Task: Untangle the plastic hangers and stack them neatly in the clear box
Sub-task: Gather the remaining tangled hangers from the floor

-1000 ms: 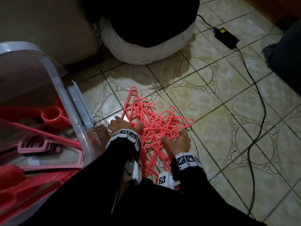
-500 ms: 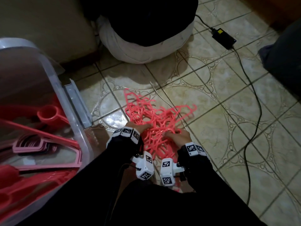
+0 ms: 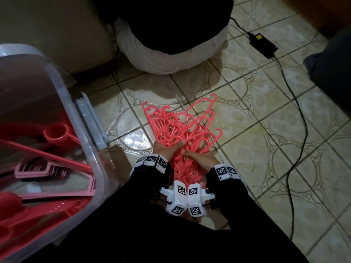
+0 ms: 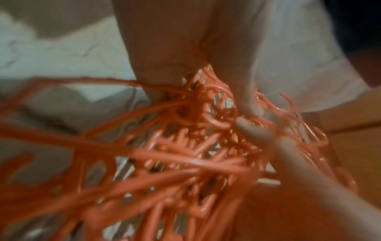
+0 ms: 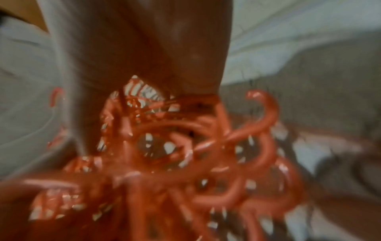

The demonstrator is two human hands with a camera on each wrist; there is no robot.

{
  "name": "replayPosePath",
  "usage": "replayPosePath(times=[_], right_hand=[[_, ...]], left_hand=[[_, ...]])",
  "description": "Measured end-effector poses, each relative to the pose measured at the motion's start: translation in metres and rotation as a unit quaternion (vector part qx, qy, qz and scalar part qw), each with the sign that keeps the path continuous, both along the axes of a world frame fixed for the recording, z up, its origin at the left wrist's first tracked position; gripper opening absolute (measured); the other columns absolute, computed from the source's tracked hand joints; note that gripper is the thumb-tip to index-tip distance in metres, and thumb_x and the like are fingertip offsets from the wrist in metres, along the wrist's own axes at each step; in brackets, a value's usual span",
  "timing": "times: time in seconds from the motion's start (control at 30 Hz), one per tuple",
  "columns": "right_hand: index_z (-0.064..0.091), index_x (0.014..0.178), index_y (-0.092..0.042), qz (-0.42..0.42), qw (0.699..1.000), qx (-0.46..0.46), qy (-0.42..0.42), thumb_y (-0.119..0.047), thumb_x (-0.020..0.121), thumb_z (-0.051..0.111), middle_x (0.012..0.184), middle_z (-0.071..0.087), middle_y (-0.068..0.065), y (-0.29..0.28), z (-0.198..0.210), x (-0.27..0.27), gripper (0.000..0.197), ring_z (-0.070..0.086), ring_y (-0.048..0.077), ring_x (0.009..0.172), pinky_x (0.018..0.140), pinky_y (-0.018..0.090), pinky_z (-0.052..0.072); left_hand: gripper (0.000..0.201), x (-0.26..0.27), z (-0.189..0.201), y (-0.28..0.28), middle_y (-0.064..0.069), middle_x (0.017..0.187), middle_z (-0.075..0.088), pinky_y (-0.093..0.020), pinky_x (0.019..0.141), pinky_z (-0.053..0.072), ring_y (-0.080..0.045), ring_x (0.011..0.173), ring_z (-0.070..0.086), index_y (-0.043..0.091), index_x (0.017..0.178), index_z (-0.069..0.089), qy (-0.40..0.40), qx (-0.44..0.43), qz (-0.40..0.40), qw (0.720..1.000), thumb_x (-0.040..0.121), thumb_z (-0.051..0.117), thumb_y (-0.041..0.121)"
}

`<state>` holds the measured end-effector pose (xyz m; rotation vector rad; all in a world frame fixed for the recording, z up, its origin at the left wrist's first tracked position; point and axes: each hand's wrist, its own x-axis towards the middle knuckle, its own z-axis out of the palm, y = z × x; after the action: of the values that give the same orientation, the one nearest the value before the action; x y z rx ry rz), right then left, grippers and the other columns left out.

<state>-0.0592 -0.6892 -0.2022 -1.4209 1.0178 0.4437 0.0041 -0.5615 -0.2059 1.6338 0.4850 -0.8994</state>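
A tangled bundle of pink plastic hangers (image 3: 180, 126) is held above the tiled floor in the head view, hooks pointing away from me. My left hand (image 3: 165, 149) grips the bundle's left side with its thumb over the top. Close beside it, my right hand (image 3: 199, 157) grips the right side. The clear box (image 3: 98, 168) stands at the left with red and pink plastic items inside. Both wrist views are blurred: the left shows the hangers (image 4: 185, 154) under my thumb, the right shows looping hangers (image 5: 206, 154) below my palm.
A white and black bundle of cloth (image 3: 171, 38) lies on the floor ahead. A black power adapter (image 3: 264, 44) with its cable (image 3: 300, 120) runs down the right side. A dark object (image 3: 332, 69) sits at the right edge.
Both hands closed in from the sides of the spread pile, gathered the hangers into a tighter bundle and raised it off the floor toward me.
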Motion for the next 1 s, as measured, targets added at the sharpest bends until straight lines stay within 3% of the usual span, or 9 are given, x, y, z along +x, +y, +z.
replayPosePath(times=[0.03,0.1,0.17,0.23,0.3,0.43,0.57,0.83,1.0], right_hand=[[0.062,0.109,-0.009,0.000,1.000,0.003,-0.002,-0.035,0.065,0.084,0.106,0.070,0.013,0.000,0.002,0.000,0.056,0.069,0.024,0.086,0.078,0.035,0.056],[0.064,0.103,-0.012,0.004,1.000,0.009,0.000,-0.038,0.068,0.081,0.091,0.073,0.010,-0.003,0.006,-0.002,0.047,0.071,0.023,0.077,0.072,0.034,0.058],[0.064,0.097,-0.015,0.009,1.000,0.011,-0.012,-0.039,0.069,0.080,0.076,0.073,0.003,-0.007,0.012,-0.004,0.039,0.071,0.016,0.064,0.051,0.022,0.054],[0.065,0.094,-0.018,0.010,0.999,0.011,-0.046,-0.036,0.070,0.080,0.073,0.074,0.002,-0.012,0.021,-0.004,0.034,0.070,0.013,0.059,0.044,0.017,0.050],[0.067,0.101,-0.018,0.030,0.997,0.000,-0.072,-0.038,0.069,0.080,0.086,0.075,0.006,-0.018,0.035,-0.003,0.040,0.072,0.018,0.070,0.057,0.025,0.056],[0.069,0.103,-0.018,0.069,0.993,-0.018,-0.096,-0.044,0.072,0.077,0.087,0.075,0.007,-0.028,0.073,0.002,0.042,0.072,0.025,0.077,0.075,0.037,0.057],[0.069,0.094,-0.024,0.129,0.978,-0.091,-0.139,-0.048,0.080,0.068,0.082,0.075,-0.003,-0.034,0.123,0.011,0.029,0.072,0.013,0.073,0.071,0.028,0.052],[0.067,0.087,-0.030,0.209,0.927,-0.200,-0.237,-0.049,0.084,0.061,0.085,0.072,-0.007,-0.018,0.231,0.045,0.020,0.067,0.002,0.071,0.059,0.015,0.047],[0.064,0.113,-0.019,0.248,0.875,-0.228,-0.348,-0.034,0.088,0.062,0.096,0.070,-0.001,0.012,0.305,0.081,0.029,0.068,0.003,0.078,0.070,0.018,0.053]], left_hand=[[0.068,0.000,0.000,-0.002,-0.016,0.117,0.062,-0.043,0.084,0.053,-0.031,0.101,0.063,0.005,0.125,0.047,-0.009,0.005,-0.003,1.000,0.073,0.078,0.035],[0.072,0.000,0.002,-0.005,-0.012,0.118,0.058,-0.038,0.077,0.051,-0.027,0.099,0.060,0.007,0.127,0.040,-0.025,0.014,-0.021,0.999,0.074,0.077,0.039],[0.071,0.002,0.008,-0.007,-0.011,0.117,0.058,-0.035,0.072,0.049,-0.025,0.093,0.058,0.011,0.124,0.038,-0.037,0.006,-0.035,0.999,0.073,0.076,0.042],[0.076,0.005,0.014,-0.008,-0.012,0.118,0.059,-0.041,0.083,0.051,-0.028,0.097,0.061,0.013,0.124,0.037,-0.042,-0.014,-0.040,0.998,0.069,0.077,0.049],[0.094,0.006,0.023,-0.009,-0.010,0.117,0.059,-0.045,0.088,0.050,-0.029,0.098,0.062,0.015,0.130,0.033,-0.043,-0.026,-0.055,0.997,0.060,0.077,0.060],[0.113,0.008,0.052,-0.017,-0.009,0.125,0.059,-0.033,0.074,0.053,-0.020,0.093,0.064,0.018,0.141,0.024,-0.073,-0.111,-0.034,0.991,0.053,0.080,0.062],[0.130,0.026,0.091,-0.024,-0.016,0.134,0.053,-0.049,0.100,0.044,-0.033,0.113,0.059,0.013,0.142,0.028,-0.131,-0.138,-0.071,0.979,0.039,0.076,0.076],[0.088,0.066,0.191,-0.011,-0.018,0.113,0.065,-0.047,0.093,0.051,-0.030,0.100,0.067,0.000,0.133,0.041,-0.276,-0.175,-0.079,0.942,0.071,0.070,0.057],[0.079,0.092,0.264,0.021,-0.020,0.122,0.059,-0.047,0.093,0.051,-0.033,0.106,0.062,0.000,0.137,0.036,-0.358,-0.163,0.001,0.919,0.082,0.068,0.046]])
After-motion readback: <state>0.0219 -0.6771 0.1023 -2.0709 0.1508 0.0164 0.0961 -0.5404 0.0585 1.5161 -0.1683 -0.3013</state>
